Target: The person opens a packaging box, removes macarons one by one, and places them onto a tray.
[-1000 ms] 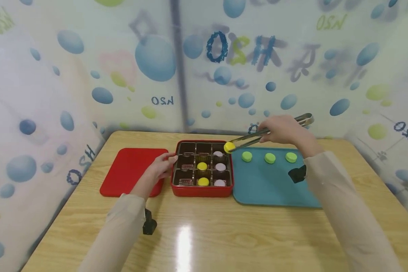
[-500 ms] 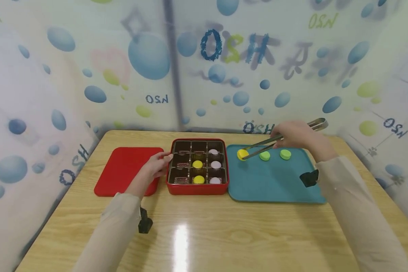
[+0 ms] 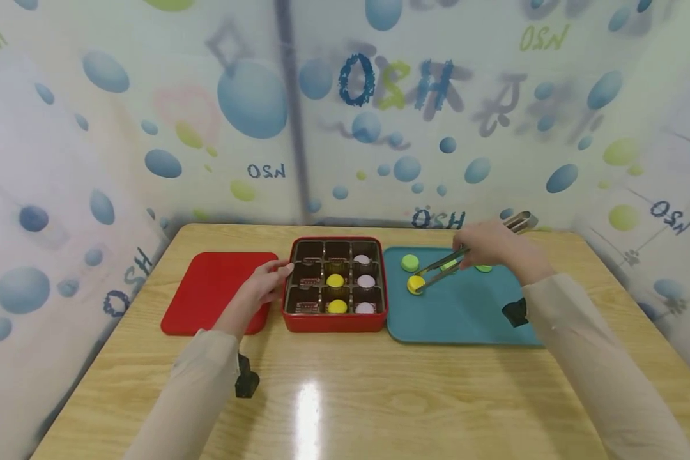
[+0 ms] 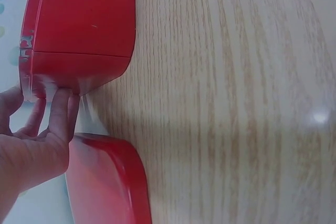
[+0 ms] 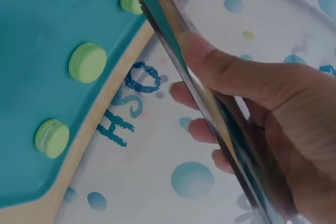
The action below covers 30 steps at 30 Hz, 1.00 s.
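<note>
In the head view, my right hand (image 3: 485,246) grips metal tongs (image 3: 445,267), thumb on one side and fingers on the other in the right wrist view. Between the tong tips is a yellow macaron (image 3: 416,285), at or just over the blue-green tray (image 3: 466,319); contact with the tray is unclear. My left hand (image 3: 261,284) touches the left side of the red box (image 3: 335,323), its fingertips against the outer wall (image 4: 79,69) in the left wrist view. Yellow macarons (image 3: 335,281) fill two middle compartments, and pale lilac ones (image 3: 366,281) the right column.
Several green macarons line the tray's back, one (image 3: 410,262) near its left corner and others partly behind the tongs and right hand. A red lid (image 3: 207,287) lies left of the box. The wooden table (image 3: 345,396) meets a patterned curtain (image 3: 356,160) behind.
The tongs have carried the yellow macaron from the box's back right corner to the right, over the tray, then lower and nearer. The left hand stays at the box.
</note>
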Motion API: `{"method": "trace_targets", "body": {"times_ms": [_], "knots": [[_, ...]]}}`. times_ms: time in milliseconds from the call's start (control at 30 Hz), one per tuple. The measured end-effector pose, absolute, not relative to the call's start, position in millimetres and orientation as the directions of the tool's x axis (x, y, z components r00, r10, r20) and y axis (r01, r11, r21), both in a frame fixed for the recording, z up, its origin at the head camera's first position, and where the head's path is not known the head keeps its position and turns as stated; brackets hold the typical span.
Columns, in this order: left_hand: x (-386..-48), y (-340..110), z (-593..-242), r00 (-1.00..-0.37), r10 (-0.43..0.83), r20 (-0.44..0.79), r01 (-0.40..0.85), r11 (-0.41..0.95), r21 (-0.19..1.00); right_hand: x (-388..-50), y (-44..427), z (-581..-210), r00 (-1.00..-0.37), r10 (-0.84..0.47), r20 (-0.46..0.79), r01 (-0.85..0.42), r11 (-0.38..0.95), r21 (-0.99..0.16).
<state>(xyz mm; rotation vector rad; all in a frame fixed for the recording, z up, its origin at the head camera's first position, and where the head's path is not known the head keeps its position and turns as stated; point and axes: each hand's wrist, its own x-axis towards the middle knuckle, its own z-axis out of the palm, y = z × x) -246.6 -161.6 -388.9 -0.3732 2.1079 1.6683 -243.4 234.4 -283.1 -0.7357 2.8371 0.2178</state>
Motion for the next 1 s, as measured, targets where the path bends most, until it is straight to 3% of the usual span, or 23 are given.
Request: {"method": "trace_targets", "body": {"times_ms": [333,633,833,1000], "knots": [[-247.3,-163.9,-390.0,-0.873,0.045,-0.485,-0.465,0.225,0.857,-243.0,230.3,-266.7,-0.860,-0.446,-0.247,-0.465,0.885,0.020],[-248.2,-165.6,-389.1,-0.877,0.041,-0.479,-0.457,0.237,0.858,-249.3,226.9,-269.4,-0.833,-0.510,-0.216,-0.477,0.858,-0.190],[-247.0,-164.0,-389.7,-0.877,0.042,-0.479,-0.459,0.224,0.860,-255.4,202.9,-273.4,-0.818,-0.548,-0.177,-0.514,0.833,-0.202],[-246.3,-160.5,-389.2,-0.886,0.039,-0.462,-0.439,0.255,0.862,-260.5,173.8,-274.0,-0.770,-0.627,-0.115,-0.609,0.777,-0.160]]}}
